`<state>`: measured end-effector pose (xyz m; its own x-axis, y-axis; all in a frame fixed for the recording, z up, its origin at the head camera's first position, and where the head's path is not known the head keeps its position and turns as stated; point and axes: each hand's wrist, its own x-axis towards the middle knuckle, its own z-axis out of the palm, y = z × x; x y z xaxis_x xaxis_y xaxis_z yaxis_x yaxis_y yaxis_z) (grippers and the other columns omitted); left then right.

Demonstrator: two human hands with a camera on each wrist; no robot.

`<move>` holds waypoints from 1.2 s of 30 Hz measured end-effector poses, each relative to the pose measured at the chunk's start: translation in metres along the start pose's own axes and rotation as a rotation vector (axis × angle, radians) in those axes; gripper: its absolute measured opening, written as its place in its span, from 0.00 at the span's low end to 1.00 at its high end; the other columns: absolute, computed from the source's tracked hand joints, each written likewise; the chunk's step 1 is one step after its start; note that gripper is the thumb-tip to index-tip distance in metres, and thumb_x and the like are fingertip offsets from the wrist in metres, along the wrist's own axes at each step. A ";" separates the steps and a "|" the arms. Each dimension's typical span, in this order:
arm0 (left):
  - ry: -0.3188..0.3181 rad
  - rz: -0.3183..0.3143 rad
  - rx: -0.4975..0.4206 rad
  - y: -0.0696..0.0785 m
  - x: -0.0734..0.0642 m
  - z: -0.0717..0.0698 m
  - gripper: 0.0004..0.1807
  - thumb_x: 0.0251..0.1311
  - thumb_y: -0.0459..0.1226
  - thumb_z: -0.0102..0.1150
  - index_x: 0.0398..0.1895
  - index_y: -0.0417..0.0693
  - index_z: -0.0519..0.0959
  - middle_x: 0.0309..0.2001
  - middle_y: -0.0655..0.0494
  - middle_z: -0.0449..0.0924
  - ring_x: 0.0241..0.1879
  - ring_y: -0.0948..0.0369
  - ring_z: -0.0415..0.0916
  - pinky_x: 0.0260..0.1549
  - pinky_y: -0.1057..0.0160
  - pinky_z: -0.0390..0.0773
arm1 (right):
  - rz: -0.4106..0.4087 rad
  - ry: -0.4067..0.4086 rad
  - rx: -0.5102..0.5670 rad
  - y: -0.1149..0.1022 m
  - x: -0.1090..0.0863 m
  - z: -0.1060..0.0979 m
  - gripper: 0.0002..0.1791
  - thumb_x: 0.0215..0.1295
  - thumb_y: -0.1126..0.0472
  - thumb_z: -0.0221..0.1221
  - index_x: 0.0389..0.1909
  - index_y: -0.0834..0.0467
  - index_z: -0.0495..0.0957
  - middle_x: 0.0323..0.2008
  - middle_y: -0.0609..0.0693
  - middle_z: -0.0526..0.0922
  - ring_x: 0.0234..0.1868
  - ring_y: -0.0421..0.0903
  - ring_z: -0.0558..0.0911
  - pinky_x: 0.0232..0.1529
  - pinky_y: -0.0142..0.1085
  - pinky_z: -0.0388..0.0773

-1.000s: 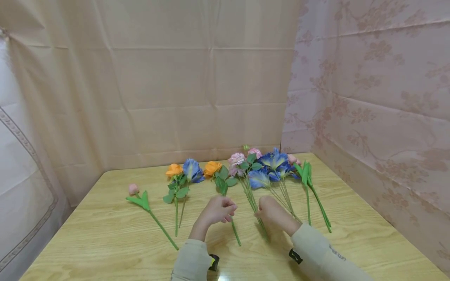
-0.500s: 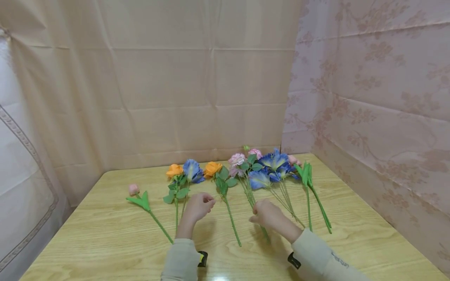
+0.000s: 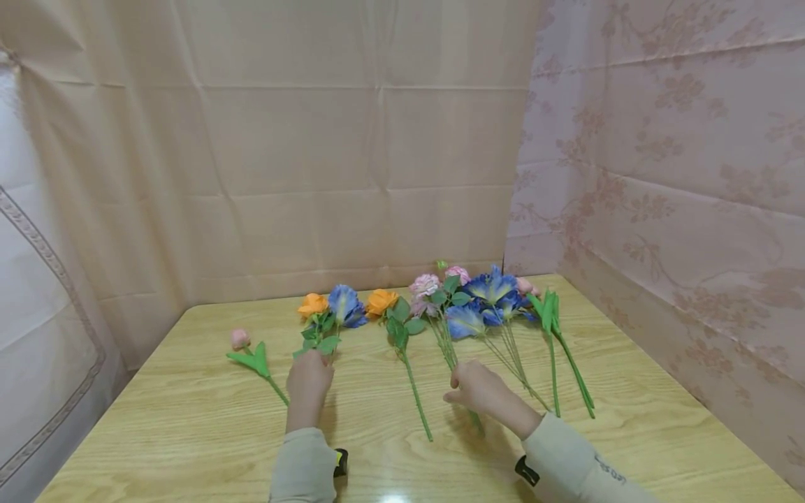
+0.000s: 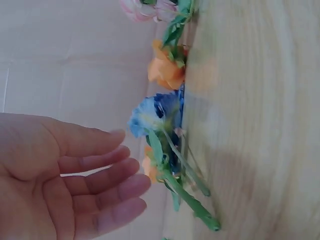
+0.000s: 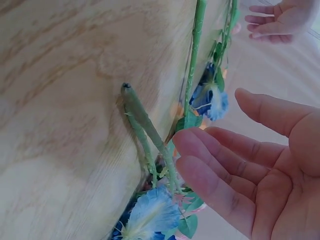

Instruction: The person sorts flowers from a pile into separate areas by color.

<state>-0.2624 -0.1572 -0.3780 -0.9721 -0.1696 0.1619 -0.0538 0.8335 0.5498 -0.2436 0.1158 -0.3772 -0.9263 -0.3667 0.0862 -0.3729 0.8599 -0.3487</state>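
My left hand (image 3: pixel 309 383) hovers over the stems of an orange rose (image 3: pixel 312 305) and a blue iris (image 3: pixel 345 304) on the left. In the left wrist view its fingers (image 4: pixel 116 192) are loosely extended and hold nothing. My right hand (image 3: pixel 479 388) is above the stems of the pink carnations (image 3: pixel 424 285). Its fingers (image 5: pixel 210 187) are gently bent with nothing between them, close beside thick green stems (image 5: pixel 142 117) in the right wrist view. Between the two hands lies a second orange rose (image 3: pixel 381 302) with a green stem (image 3: pixel 415 395).
A lone pink tulip (image 3: pixel 240 339) lies at the far left of the wooden table (image 3: pixel 207 419). Right of the carnations are several blue irises (image 3: pixel 490 290), then pink tulips with green leaves (image 3: pixel 548 312). A beige curtain (image 3: pixel 346 154) hangs behind the table.
My left hand has moved left, from over the middle orange rose's stem to the left rose and iris. The right hand has shifted only slightly left. The flowers lie as before.
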 end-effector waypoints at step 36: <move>-0.163 -0.100 0.192 -0.017 0.001 0.018 0.08 0.54 0.29 0.48 0.31 0.32 0.76 0.33 0.38 0.76 0.36 0.44 0.75 0.31 0.47 0.74 | -0.005 -0.037 0.000 0.000 -0.004 0.001 0.11 0.48 0.59 0.66 0.25 0.62 0.77 0.26 0.51 0.77 0.29 0.50 0.74 0.28 0.43 0.72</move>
<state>-0.2665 -0.1619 -0.4020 -0.9828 -0.1823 -0.0277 -0.1786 0.9040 0.3883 -0.2403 0.1168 -0.3788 -0.9217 -0.3843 0.0531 -0.3778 0.8580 -0.3479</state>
